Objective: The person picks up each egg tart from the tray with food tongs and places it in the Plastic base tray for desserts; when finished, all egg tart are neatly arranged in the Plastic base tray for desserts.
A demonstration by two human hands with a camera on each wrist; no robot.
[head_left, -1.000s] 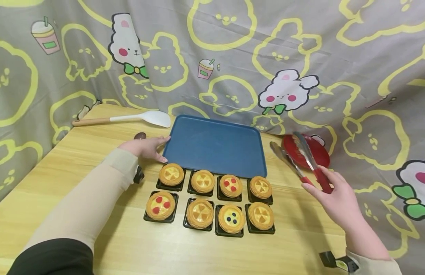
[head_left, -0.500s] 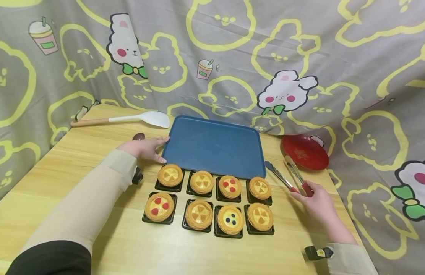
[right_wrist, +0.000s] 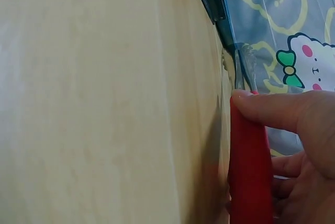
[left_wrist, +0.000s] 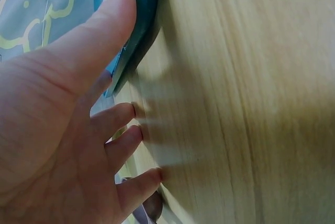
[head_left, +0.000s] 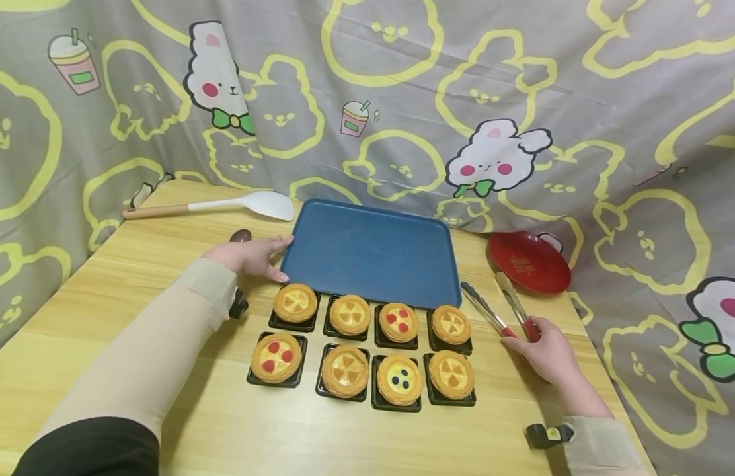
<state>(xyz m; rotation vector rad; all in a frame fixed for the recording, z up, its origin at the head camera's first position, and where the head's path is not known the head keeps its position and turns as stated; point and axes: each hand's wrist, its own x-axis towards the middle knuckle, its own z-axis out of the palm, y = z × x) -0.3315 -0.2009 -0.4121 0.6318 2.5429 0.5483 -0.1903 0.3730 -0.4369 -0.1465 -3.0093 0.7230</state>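
My left hand (head_left: 257,258) rests at the left edge of a blue tray (head_left: 373,251), fingers extended and spread. In the left wrist view its thumb (left_wrist: 118,4) lies against the tray's rim (left_wrist: 144,20), while the other fingertips are down by the tabletop. My right hand (head_left: 548,347) holds tongs (head_left: 529,328) by their red handles (right_wrist: 250,166), thumb on one side. The tongs' metal arms stand spread, low over the table right of the tray, with nothing between them. Several tarts (head_left: 400,379) on black square holders sit in two rows before the tray.
A red plate (head_left: 534,264) lies at the back right, beyond the tongs. Behind the left hand are a white spatula with a wooden handle (head_left: 225,204) and a small dark brown rounded object (head_left: 240,236). A patterned curtain (head_left: 397,99) encloses the table's back and sides.
The right hand has brought the tongs down and leftward, from over the red plate to low beside the tray. The left hand has stayed at the tray's edge.
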